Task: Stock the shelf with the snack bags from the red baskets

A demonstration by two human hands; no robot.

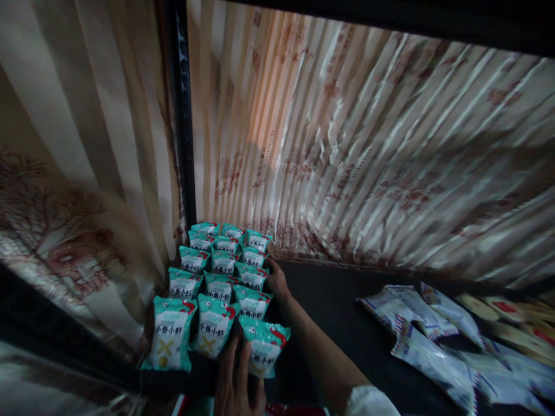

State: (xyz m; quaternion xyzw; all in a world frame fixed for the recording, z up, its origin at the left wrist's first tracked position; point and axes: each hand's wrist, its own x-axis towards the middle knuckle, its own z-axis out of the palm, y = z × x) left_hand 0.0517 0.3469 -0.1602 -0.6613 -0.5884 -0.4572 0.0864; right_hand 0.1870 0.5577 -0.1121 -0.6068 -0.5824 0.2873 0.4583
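Note:
Small teal-and-white snack bags with Chinese lettering stand upright in three close columns on a dark shelf. My left hand is at the front, its fingers stretched upward. They touch the lower left of the front right snack bag, which tilts slightly. Along the right side of the columns, my right hand rests against the bags towards the back. Its fingertips are partly hidden by the bags, and the hand looks open and flat to their side.
White and blue packets lie loosely piled on the dark shelf at right, beside tan and red packages. A black metal post rises at the back left corner. Striped, creased sheeting covers the back and left side. Red packaging shows at the bottom edge.

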